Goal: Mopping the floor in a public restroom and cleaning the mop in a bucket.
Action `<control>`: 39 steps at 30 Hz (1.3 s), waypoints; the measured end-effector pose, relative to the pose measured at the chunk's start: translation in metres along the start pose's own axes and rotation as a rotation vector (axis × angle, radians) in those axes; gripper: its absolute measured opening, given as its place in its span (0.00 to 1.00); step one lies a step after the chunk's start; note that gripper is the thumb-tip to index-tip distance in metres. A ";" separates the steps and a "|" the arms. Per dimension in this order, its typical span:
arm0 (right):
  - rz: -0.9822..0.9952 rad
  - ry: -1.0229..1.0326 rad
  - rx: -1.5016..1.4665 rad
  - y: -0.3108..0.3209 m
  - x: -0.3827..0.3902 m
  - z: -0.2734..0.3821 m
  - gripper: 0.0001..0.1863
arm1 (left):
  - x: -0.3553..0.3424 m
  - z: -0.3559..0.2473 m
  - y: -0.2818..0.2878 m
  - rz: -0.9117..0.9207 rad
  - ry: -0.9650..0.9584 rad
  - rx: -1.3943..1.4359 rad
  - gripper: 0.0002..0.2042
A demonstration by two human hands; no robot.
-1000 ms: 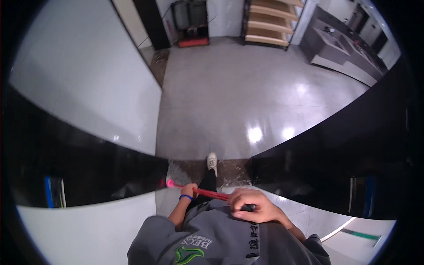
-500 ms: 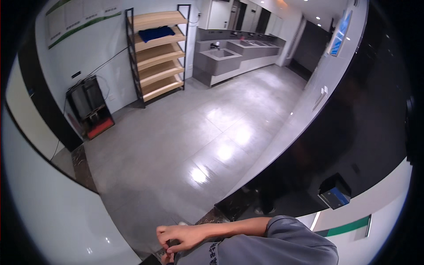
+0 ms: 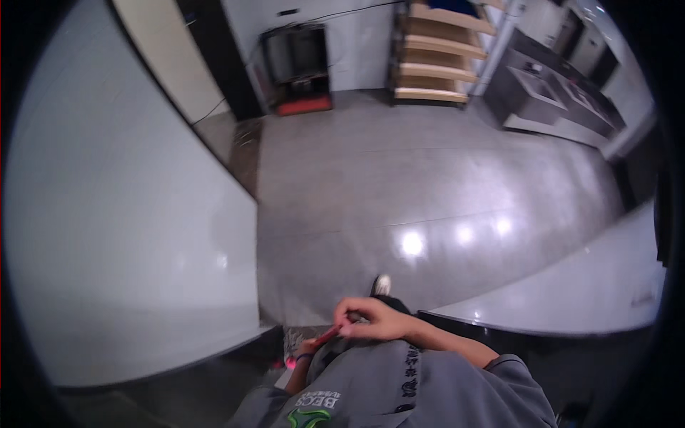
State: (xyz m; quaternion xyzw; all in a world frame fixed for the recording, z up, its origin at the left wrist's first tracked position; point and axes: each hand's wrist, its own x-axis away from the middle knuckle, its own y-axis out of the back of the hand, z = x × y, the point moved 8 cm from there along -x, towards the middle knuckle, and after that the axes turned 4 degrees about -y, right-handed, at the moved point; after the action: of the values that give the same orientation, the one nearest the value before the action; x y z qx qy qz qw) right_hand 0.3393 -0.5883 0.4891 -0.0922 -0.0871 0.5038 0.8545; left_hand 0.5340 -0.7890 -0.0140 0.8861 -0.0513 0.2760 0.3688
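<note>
Both hands are close together in front of my grey shirt [image 3: 371,378], at the lower middle. My right hand [image 3: 378,321] is closed, with thumb and fingers curled together. A narrow reddish shape [image 3: 327,334] lies between it and my left hand [image 3: 307,347]; blur hides whether this is a held thing or fingers. My left hand sits lower and to the left, a dark band [image 3: 305,357] at its wrist. Its fingers are too smeared to read. Beyond the hands, one light shoe [image 3: 383,284] shows on the grey floor [image 3: 342,178].
A white curved panel [image 3: 178,271] stands on the left, and a pale glossy surface [image 3: 564,285] on the right. Across the floor are a dark cabinet with a red base [image 3: 305,105], a wooden shelf rack [image 3: 435,68] and a sink counter [image 3: 524,100].
The view has swung left and down, so the rack and sinks now sit farther right and higher. More of my shirt, left forearm and a shoe have come into view. My hands stay close together.
</note>
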 end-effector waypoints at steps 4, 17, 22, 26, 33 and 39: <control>0.139 -0.234 -0.260 0.017 -0.043 -0.027 0.13 | 0.019 -0.019 0.030 -0.052 0.226 0.148 0.16; 0.514 -0.154 -0.031 0.185 -0.177 0.021 0.25 | -0.133 -0.012 0.025 -0.175 0.365 0.069 0.19; 0.510 -0.126 -0.010 0.266 -0.216 0.075 0.25 | -0.226 -0.046 0.027 -0.198 0.209 0.159 0.21; 0.540 -0.137 -0.020 0.307 -0.247 0.100 0.24 | -0.237 -0.131 0.109 -0.182 0.417 0.211 0.19; 0.581 0.004 0.028 0.362 -0.320 0.121 0.22 | -0.297 -0.238 0.233 -0.215 0.418 0.260 0.15; 0.415 -0.081 -0.050 0.434 -0.419 0.134 0.19 | -0.410 -0.237 0.299 -0.189 0.382 0.152 0.15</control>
State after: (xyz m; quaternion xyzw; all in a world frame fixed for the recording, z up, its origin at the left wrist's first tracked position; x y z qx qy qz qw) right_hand -0.2603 -0.7403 0.4890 -0.1093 -0.1129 0.6699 0.7257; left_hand -0.0061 -0.8902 0.0934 0.8440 0.1237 0.4060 0.3280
